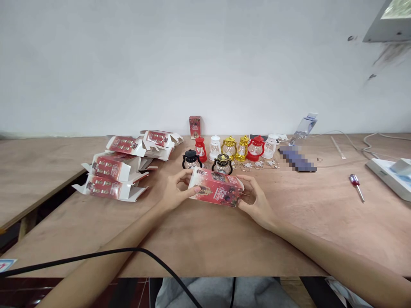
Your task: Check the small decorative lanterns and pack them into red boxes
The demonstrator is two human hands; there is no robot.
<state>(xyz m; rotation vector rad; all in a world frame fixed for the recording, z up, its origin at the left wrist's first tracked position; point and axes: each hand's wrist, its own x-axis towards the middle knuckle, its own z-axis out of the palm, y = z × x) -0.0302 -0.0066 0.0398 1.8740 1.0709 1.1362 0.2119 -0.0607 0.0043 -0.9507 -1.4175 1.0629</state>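
A red printed gift box [218, 188] lies sideways between my two hands, just above the table. My left hand [180, 190] grips its left end, the thumb on the printed front. At the other end, the fingers and thumb of my right hand [255, 199] close around the box's edge. Right behind the box stand a black lantern [192, 159] and a black-and-gold lantern [222, 164]. Farther back is a row of small lanterns: red [199, 149], white [215, 148], gold [229, 148] and others. Whether the box holds anything is hidden.
Several unfolded red-and-white boxes [109, 169] are piled at the left. An upright red box [194, 127] stands by the wall. To the right are a tilted water bottle [303, 128], a blurred-out phone [297, 159], a screwdriver [356, 186] and a white power strip [391, 175]. A black cable [135, 249] crosses in front.
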